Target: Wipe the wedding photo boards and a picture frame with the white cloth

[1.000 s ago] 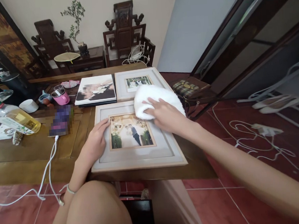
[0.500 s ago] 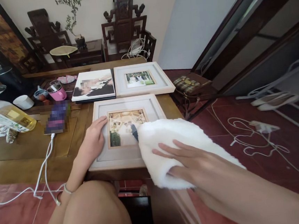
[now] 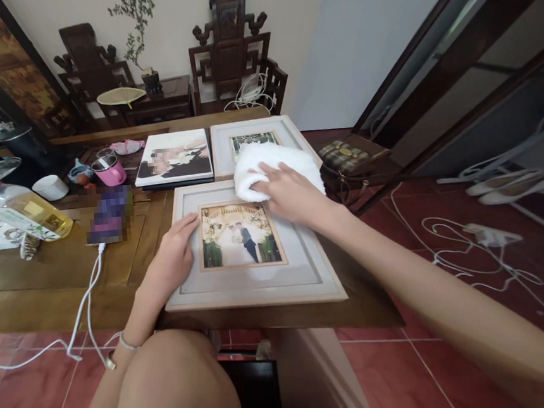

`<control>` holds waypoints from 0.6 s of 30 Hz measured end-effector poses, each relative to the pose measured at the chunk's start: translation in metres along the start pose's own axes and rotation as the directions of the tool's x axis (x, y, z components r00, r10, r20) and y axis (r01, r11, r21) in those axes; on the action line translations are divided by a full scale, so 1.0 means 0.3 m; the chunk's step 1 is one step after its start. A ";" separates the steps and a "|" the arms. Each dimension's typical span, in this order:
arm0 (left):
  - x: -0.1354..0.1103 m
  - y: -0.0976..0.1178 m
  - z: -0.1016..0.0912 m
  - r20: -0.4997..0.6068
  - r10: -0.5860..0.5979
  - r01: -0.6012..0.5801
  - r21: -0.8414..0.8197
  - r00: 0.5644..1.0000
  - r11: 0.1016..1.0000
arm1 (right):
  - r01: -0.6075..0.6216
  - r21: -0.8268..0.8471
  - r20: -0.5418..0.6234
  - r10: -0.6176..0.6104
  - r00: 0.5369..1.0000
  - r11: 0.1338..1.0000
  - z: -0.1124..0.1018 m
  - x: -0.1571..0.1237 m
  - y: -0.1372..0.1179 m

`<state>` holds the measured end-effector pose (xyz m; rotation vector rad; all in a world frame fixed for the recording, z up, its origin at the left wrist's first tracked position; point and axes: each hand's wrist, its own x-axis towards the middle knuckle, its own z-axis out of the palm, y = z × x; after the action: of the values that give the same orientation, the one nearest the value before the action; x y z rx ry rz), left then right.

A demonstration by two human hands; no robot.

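Observation:
A pale framed photo (image 3: 306,271) lies flat on the wooden table (image 3: 45,281) in front of me. My left hand (image 3: 174,257) rests flat on the frame's left side, fingers stretched out, holding it down. My right hand (image 3: 290,193) presses a white fluffy cloth (image 3: 272,159) onto the frame's far right corner, fingers laid over the cloth. The cloth partly covers a second framed photo (image 3: 222,151) lying behind the first.
A photo print (image 3: 175,158) lies left of the second frame. A pink mug (image 3: 110,170), a white cup (image 3: 50,186), an oil bottle (image 3: 20,210) and a phone on a white cable (image 3: 106,221) stand at left. Cables (image 3: 466,244) trail over the red tile floor at right.
My right hand swept the cloth from the frame's near right corner back up to its far right corner. The left hand stayed in place.

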<state>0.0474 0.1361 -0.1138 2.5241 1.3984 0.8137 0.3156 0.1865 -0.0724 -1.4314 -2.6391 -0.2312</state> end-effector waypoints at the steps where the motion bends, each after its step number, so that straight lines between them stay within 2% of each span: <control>1: 0.001 0.001 0.001 -0.005 -0.003 0.003 0.004 1.000 1.000 | 0.010 -0.014 0.012 -0.010 1.000 1.000 0.001 -0.004 -0.010; 3: 0.003 0.005 0.003 -0.009 -0.007 0.008 0.012 1.000 1.000 | 0.042 -0.027 0.053 -0.040 0.998 0.999 -0.002 -0.049 -0.050; 6: 0.007 0.010 0.003 -0.004 -0.012 0.012 0.024 1.000 1.000 | 0.099 0.017 0.093 -0.100 0.991 0.995 -0.034 -0.187 -0.135; 9: 0.009 0.012 0.003 0.000 -0.015 0.015 0.031 1.000 0.999 | 0.173 0.112 0.057 -0.180 0.982 0.979 -0.100 -0.343 -0.223; 12: 0.007 0.010 0.005 -0.010 -0.014 0.014 0.036 1.000 0.999 | 0.246 0.215 0.006 -0.253 0.967 0.945 -0.161 -0.444 -0.295; 15: 0.006 0.007 0.005 -0.001 -0.003 0.003 0.038 1.000 0.999 | 0.256 0.270 -0.032 -0.257 0.966 0.928 -0.178 -0.461 -0.332; 18: 0.006 0.005 0.003 0.021 0.002 -0.003 0.038 1.000 0.999 | 0.207 0.288 0.012 -0.220 0.975 0.935 -0.146 -0.407 -0.314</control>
<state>0.0498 0.1370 -0.1133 2.5552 1.4172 0.7659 0.3045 0.0274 -0.0592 -1.0722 -2.7236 0.1593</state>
